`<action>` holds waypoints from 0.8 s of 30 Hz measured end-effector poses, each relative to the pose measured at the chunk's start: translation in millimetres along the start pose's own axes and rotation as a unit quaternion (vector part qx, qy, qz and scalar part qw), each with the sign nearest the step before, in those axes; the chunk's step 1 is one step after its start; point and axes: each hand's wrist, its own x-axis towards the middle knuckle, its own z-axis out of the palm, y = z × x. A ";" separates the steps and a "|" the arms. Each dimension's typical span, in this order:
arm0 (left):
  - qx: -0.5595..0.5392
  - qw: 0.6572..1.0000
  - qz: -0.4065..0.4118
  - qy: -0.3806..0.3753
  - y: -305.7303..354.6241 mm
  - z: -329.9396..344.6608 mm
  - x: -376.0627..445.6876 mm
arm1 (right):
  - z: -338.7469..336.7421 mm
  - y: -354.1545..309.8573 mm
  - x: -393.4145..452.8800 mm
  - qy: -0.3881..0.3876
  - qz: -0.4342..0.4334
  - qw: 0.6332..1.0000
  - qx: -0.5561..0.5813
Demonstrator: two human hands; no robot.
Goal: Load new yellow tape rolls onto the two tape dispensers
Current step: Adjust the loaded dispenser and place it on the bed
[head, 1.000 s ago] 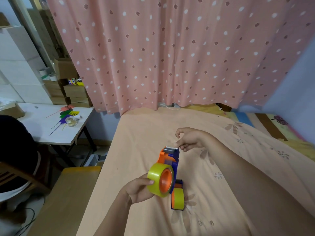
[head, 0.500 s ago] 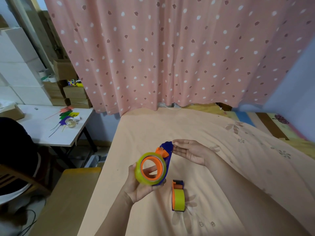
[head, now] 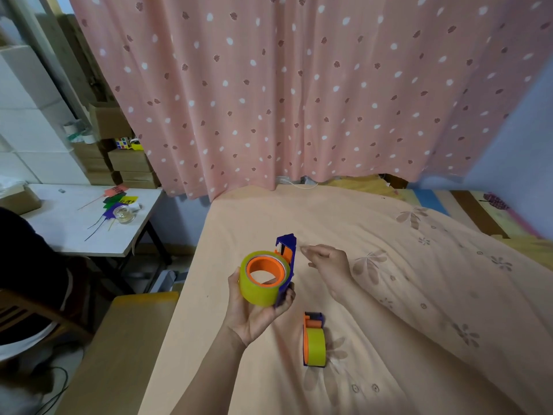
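Observation:
My left hand [head: 258, 313] grips a blue and orange tape dispenser [head: 286, 256] from below. A yellow tape roll [head: 261, 290] sits on its orange hub, facing up and left. My right hand [head: 327, 260] hovers just right of the dispenser's top end, fingers loosely curled and pointing left, holding nothing I can see. A second blue and orange dispenser [head: 314, 320] lies on the bed below the hands, with its own yellow tape roll [head: 315, 346] mounted.
The work happens on a peach floral bed cover [head: 404, 295]. A pink dotted curtain [head: 299, 91] hangs behind. To the left stand a white table [head: 68, 229] with coloured cards and a clear tape roll, a wooden bench [head: 119, 348], and stacked cardboard boxes [head: 131, 163].
My left hand has turned the dispenser so the roll's open face points up, and raised it slightly. My right hand drew back from the dispenser's tip and curled its fingers.

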 end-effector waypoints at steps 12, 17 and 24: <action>0.085 0.995 0.040 0.044 1.0 2.0 13.0 | 25.8 9.4 -14.3 -0.013 0.005 1.000 -0.020; 0.233 0.966 0.058 0.094 2.5 -12.9 10.9 | 30.7 22.2 -19.3 -0.104 0.230 0.960 0.125; 0.342 0.927 -0.012 0.153 -16.0 -55.0 7.9 | 47.7 87.7 -40.6 -0.115 0.328 0.920 0.181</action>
